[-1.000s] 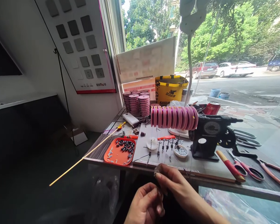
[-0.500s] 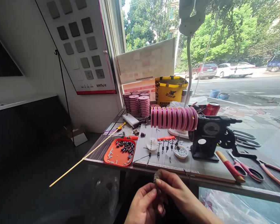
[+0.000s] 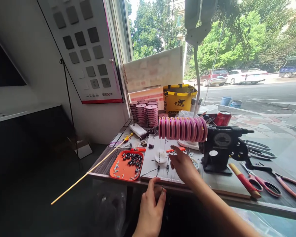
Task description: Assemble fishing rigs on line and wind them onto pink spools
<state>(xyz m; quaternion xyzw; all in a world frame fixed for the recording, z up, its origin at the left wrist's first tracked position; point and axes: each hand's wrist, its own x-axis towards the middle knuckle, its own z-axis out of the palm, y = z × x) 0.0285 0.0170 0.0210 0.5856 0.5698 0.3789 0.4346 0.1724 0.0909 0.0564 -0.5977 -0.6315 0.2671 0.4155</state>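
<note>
My left hand (image 3: pixel 153 204) is below the table's front edge, thumb and fingers closed on a small dark thing I cannot make out. My right hand (image 3: pixel 184 164) reaches over the pale board (image 3: pixel 148 171), fingers apart, index finger stretched out near the thin hanging lines. It partly covers a small white dish (image 3: pixel 195 163) of grey beads. Left of it, a small black piece (image 3: pixel 167 168) hangs on a line, near another black piece (image 3: pixel 158 168) and a round white disc (image 3: pixel 160 157). Above, a row of pink spools (image 3: pixel 182 129) sits on the shaft of a black hand-cranked winder (image 3: pixel 220 144).
An orange tray (image 3: pixel 120 168) holds black and silver small parts. A thin yellow stick (image 3: pixel 88 171) juts past the table edge. Right are red-handled scissors (image 3: pixel 268 186), pliers (image 3: pixel 289 184) and a red-wrapped wooden handle (image 3: pixel 244 181). Stacked pink spools (image 3: pixel 151 115) and a yellow bag (image 3: pixel 179 100) stand behind.
My hands have come apart. The right one has moved up and forward over the board; the left stays low, still pinched. The view has shifted slightly.
</note>
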